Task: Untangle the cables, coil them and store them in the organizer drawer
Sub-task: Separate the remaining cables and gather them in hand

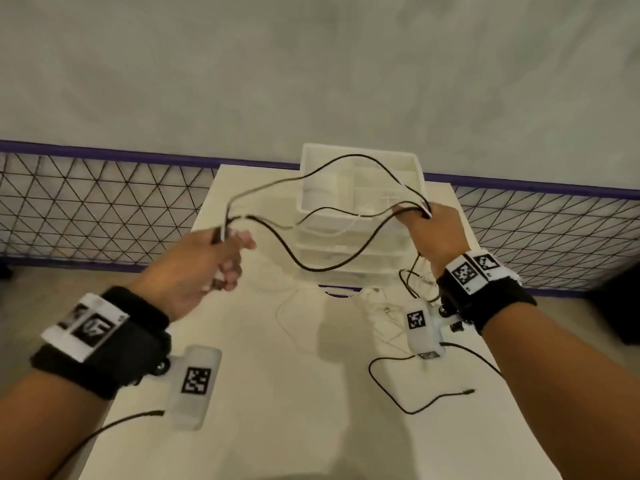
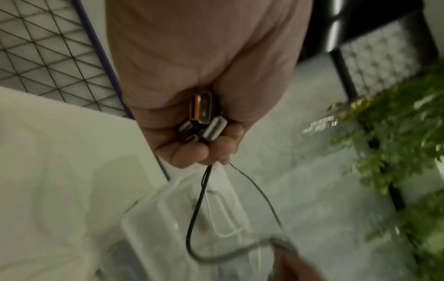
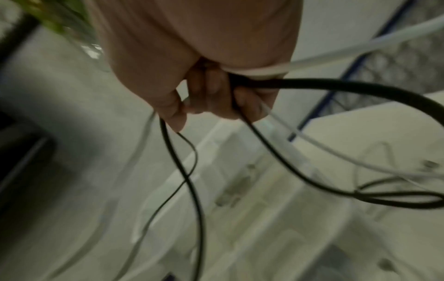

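Both hands are raised above the white table (image 1: pixel 277 393), each holding part of one bundle of cables; the left hand (image 1: pixel 204 268) is curled into a fist around several connector ends (image 2: pixel 204 117) (metal plug shells show between the fingers in the left wrist view); the right hand (image 1: pixel 433 233) has its fingers curled around black and white strands, with loops passing out on both sides of the fist.

The black cables (image 1: pixel 311 266) sag in several arcs between the two hands; a white cable (image 1: pixel 332 232) runs among them, harder to follow against the pale background; how many separate cables are involved cannot be told.

The organizer (image 1: pixel 360 202), a white stack of drawers, stands at the far edge of the table, directly behind the hanging loops; its top tray is open upward; which drawers are pulled out cannot be told.

More white cable (image 1: pixel 377 306) lies loose on the table in front of the organizer, below the right wrist; a thin black lead (image 1: pixel 408 407) curves across the near right part of the table.

A mesh fence (image 1: pixel 104 209) with a purple rail runs behind the table.
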{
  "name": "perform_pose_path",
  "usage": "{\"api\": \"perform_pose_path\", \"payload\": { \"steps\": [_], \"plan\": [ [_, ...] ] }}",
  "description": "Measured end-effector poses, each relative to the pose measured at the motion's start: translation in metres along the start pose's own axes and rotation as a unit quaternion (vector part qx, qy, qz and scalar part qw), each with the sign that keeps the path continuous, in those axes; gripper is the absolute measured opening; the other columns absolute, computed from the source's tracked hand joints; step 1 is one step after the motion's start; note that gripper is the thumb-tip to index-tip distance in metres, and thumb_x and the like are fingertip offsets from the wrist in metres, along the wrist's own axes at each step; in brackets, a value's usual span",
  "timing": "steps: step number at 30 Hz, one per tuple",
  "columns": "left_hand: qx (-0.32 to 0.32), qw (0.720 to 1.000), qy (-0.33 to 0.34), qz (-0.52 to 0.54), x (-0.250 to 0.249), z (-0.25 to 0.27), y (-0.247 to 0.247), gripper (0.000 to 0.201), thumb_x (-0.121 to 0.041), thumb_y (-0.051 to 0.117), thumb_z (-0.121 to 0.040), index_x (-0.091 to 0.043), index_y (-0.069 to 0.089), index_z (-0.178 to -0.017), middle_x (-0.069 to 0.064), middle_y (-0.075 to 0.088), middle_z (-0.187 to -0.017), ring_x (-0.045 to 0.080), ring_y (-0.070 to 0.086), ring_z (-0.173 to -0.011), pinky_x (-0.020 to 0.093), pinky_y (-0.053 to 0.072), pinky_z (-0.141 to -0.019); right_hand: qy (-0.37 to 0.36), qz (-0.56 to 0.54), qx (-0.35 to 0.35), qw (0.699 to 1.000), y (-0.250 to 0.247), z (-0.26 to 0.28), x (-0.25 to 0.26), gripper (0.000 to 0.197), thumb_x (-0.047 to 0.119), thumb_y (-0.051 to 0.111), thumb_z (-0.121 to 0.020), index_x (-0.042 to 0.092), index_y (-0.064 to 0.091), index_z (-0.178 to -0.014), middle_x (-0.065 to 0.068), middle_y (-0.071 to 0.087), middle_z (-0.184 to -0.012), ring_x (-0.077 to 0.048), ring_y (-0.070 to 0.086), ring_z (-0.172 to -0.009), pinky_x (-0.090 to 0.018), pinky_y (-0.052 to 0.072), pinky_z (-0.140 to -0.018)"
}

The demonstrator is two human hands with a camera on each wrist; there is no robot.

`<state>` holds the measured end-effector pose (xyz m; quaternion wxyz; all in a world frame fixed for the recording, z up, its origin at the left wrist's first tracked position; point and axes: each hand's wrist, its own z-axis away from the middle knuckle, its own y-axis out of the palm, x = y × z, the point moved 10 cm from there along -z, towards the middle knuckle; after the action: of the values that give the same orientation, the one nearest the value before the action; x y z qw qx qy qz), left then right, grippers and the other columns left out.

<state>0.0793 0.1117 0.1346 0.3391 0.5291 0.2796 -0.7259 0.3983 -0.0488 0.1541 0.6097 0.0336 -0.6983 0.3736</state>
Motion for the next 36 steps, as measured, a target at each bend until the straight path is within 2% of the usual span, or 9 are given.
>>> {"api": "perform_pose_path", "payload": {
  "steps": [7, 11, 15, 18, 23, 27, 29, 33, 36],
  "plan": [
    [0.014, 0.995, -0.062, 0.082, 0.025, -0.006, 0.056, 0.032, -0.039, 0.059, -0.097, -0.012, 0.059, -0.079, -0.006, 0.033, -0.049, 0.011, 0.033, -0.041, 0.024, 0.029, -0.044, -0.209, 0.149, 0.156, 0.954, 0.024, 0.031, 0.077, 0.008, 0.020, 0.062, -0.093, 0.022, 0.069, -0.097, 0.011, 0.062, -0.076, -0.003, 0.052, -0.063, -0.018, 0.039, -0.060],
    [-0.040, 0.982, -0.050, 0.175, 0.016, -0.015, 0.013, 0.038, -0.047, 0.054, -0.098, -0.018, 0.052, -0.073, -0.008, 0.030, -0.050, 0.008, 0.028, -0.039, 0.021, 0.026, -0.036, -0.156, 0.269, 0.141, 0.940, -0.014, 0.004, 0.028, 0.023, 0.014, 0.057, -0.092, 0.027, 0.074, -0.099, 0.006, 0.063, -0.077, -0.008, 0.053, -0.061, -0.014, 0.037, -0.055],
    [-0.040, 0.980, -0.035, 0.193, 0.015, -0.022, -0.010, 0.037, -0.048, 0.054, -0.097, -0.019, 0.052, -0.074, -0.009, 0.030, -0.049, 0.006, 0.027, -0.039, 0.021, 0.026, -0.035, -0.118, 0.296, 0.020, 0.948, -0.050, -0.019, -0.013, 0.039, 0.043, 0.069, -0.088, 0.023, 0.064, -0.121, -0.007, 0.062, -0.114, -0.023, 0.060, -0.103, -0.030, 0.043, -0.082],
    [-0.011, 0.992, -0.055, 0.114, 0.034, -0.018, 0.012, 0.034, -0.041, 0.055, -0.098, -0.015, 0.052, -0.077, -0.008, 0.029, -0.047, 0.007, 0.027, -0.036, 0.021, 0.023, -0.034, -0.039, 0.315, -0.011, 0.948, -0.049, -0.011, -0.044, 0.056, 0.054, 0.078, -0.075, 0.020, 0.057, -0.115, -0.005, 0.058, -0.110, -0.024, 0.060, -0.095, -0.036, 0.050, -0.080],
    [0.028, 0.992, -0.117, 0.042, 0.077, -0.002, 0.049, 0.028, -0.031, 0.055, -0.100, -0.007, 0.055, -0.085, -0.005, 0.030, -0.051, 0.010, 0.028, -0.041, 0.021, 0.021, -0.039, 0.025, 0.393, 0.220, 0.893, 0.035, 0.042, -0.119, 0.042, 0.058, 0.063, -0.087, 0.021, 0.056, -0.066, 0.001, 0.061, -0.075, -0.021, 0.061, -0.076, -0.030, 0.046, -0.067],
    [0.041, 0.990, -0.123, 0.046, 0.081, 0.003, 0.067, 0.025, -0.028, 0.055, -0.100, -0.006, 0.058, -0.087, -0.005, 0.035, -0.052, 0.011, 0.032, -0.044, 0.023, 0.026, -0.041, 0.044, 0.431, 0.304, 0.848, 0.087, 0.086, -0.178, 0.039, 0.042, 0.059, -0.091, 0.020, 0.061, -0.123, -0.005, 0.061, -0.124, -0.030, 0.059, -0.118, -0.035, 0.048, -0.096],
    [0.040, 0.991, -0.114, 0.061, 0.071, 0.001, 0.066, 0.025, -0.028, 0.055, -0.100, -0.006, 0.059, -0.087, -0.003, 0.038, -0.054, 0.011, 0.035, -0.044, 0.023, 0.028, -0.042, 0.036, 0.468, 0.324, 0.821, 0.098, 0.098, -0.189, 0.036, 0.029, 0.051, -0.096, 0.013, 0.055, -0.128, -0.013, 0.060, -0.126, -0.035, 0.058, -0.119, -0.039, 0.046, -0.097],
    [0.037, 0.993, -0.085, 0.070, 0.038, 0.000, 0.059, 0.029, -0.030, 0.054, -0.101, -0.010, 0.054, -0.080, 0.004, 0.054, -0.060, 0.015, 0.050, -0.048, 0.026, 0.045, -0.046, -0.015, 0.365, 0.320, 0.874, 0.093, 0.088, -0.139, 0.013, 0.018, 0.052, -0.090, 0.028, 0.061, -0.091, 0.000, 0.070, -0.097, -0.024, 0.067, -0.094, -0.028, 0.051, -0.077],
    [0.047, 0.997, -0.040, 0.035, 0.013, 0.000, 0.064, 0.030, -0.032, 0.051, -0.102, -0.007, 0.058, -0.085, 0.015, 0.076, -0.085, 0.026, 0.073, -0.074, 0.038, 0.060, -0.074, -0.062, 0.204, 0.352, 0.911, 0.083, 0.083, -0.072, 0.017, 0.016, 0.054, -0.094, 0.029, 0.062, -0.086, 0.007, 0.069, -0.077, -0.012, 0.070, -0.071, -0.032, 0.058, -0.070]
  ]
}}
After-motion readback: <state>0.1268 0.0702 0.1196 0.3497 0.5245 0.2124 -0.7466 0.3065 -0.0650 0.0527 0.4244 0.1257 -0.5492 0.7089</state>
